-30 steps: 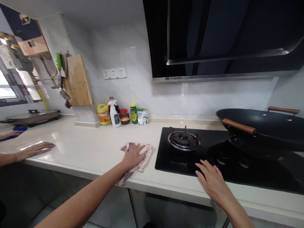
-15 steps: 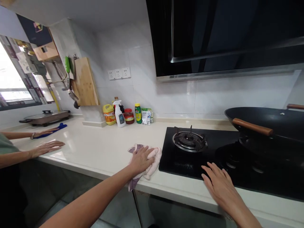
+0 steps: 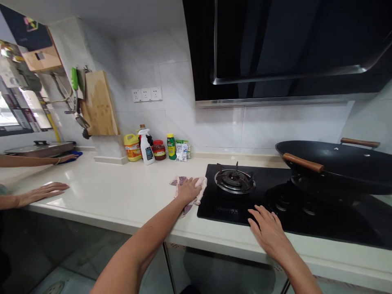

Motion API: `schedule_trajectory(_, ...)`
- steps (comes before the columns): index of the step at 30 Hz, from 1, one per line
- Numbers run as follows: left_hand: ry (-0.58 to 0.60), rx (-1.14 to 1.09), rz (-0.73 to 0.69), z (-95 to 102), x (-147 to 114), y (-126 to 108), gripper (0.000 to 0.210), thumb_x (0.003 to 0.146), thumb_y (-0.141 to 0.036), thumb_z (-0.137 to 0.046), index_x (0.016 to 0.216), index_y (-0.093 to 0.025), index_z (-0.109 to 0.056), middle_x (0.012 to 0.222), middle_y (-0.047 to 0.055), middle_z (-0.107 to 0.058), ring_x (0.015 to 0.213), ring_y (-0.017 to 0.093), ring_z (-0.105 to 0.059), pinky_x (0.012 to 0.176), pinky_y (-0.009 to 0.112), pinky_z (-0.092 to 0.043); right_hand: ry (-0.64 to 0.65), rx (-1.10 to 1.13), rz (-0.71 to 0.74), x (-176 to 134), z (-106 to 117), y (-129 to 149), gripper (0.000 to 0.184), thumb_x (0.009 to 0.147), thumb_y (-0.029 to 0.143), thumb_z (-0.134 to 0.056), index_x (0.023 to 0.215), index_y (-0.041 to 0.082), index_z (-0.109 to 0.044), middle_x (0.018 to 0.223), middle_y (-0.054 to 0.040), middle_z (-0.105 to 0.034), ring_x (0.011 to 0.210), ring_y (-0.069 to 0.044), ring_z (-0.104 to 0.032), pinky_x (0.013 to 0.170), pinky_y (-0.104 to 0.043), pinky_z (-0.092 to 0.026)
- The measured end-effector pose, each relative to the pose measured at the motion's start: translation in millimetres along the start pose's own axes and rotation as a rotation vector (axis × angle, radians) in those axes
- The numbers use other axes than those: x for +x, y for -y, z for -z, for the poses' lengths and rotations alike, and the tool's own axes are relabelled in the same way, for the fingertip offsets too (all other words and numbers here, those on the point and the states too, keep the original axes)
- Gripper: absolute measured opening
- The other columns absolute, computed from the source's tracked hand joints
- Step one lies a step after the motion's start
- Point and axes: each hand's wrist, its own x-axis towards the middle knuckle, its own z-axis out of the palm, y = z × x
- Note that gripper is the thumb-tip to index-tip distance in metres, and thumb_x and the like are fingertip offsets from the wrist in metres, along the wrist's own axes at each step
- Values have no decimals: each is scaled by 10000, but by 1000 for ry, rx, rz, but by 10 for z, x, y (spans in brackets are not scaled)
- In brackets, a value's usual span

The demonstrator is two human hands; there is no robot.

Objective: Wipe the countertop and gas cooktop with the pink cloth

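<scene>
My left hand (image 3: 187, 191) presses down on a pink and purple cleaning cloth (image 3: 201, 184), its fingers slightly bent over the fabric. The cloth lies bunched on the white countertop (image 3: 122, 196), just left of the black gas stove (image 3: 211, 208). My right hand (image 3: 268, 229) is open and holds nothing. Its spread fingers rest at the stove's front edge, with the palm over the counter rim. Behind my hands stands the left burner (image 3: 234, 180) with its pan supports. A black wok (image 3: 337, 167) with wooden handles sits over the right burner.
At far left, another person's hand (image 3: 45, 193) lies on the counter; their other hand holds a blue cloth (image 3: 73, 157) near an electric pan (image 3: 39, 149). A spray bottle (image 3: 146, 148), jars and packets line the wall. A range hood (image 3: 275, 49) hangs above; a cutting board (image 3: 99, 104) hangs left.
My left hand and the cloth have slid farther back on the counter, alongside the stove. The other person's far hand has reached farther back with the blue cloth. My view has turned slightly right.
</scene>
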Motion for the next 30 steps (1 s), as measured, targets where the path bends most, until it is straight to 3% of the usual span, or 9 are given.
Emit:
schedule_trajectory(10, 30, -26, -89, 112, -968, 105, 575, 986, -473, -453, 1554, -398, -418, 1631, 42, -429, 1499, 323, -372, 1198, 605, -279, -32, 25, 23, -38, -223, -191, 529, 1008, 480, -317, 1325, 225, -656, 1469, -110, -583, 1432, -310, -464, 1195, -596, -314)
schedule_trajectory(14, 39, -52, -123, 156, -1100, 128, 577, 983, -444, -473, 1556, -395, -417, 1637, 50, -418, 1496, 337, -375, 1198, 617, -274, -39, 27, 46, -65, -257, -251, 555, 1010, 514, -294, 1332, 237, -650, 1476, -108, -576, 1435, -315, -461, 1191, -605, -321)
schedule_trajectory(18, 34, -47, -145, 128, -852, 129, 556, 992, -452, -470, 1543, -395, -426, 1609, 33, -461, 1486, 315, -389, 1197, 605, -287, -46, 18, 51, -73, -241, -258, 575, 1007, 531, -280, 1321, 231, -657, 1466, -117, -583, 1434, -323, -462, 1184, -612, -336)
schedule_trajectory(25, 25, -43, -76, -29, -77, 128, 547, 993, -513, -424, 1528, -398, -438, 1598, 31, -473, 1478, 309, -387, 1188, 606, -281, -20, 4, 55, -93, -157, -214, 542, 1021, 538, -305, 1362, 264, -626, 1506, -86, -552, 1461, -302, -431, 1209, -602, -320)
schedule_trajectory(30, 34, -37, -26, -82, 314, 275, 563, 980, -526, -413, 1524, -386, -444, 1608, 38, -460, 1475, 327, -382, 1186, 628, -266, 7, -2, 56, -103, -192, -320, 537, 1015, 575, -329, 1372, 302, -621, 1514, -59, -550, 1450, -301, -450, 1193, -616, -346)
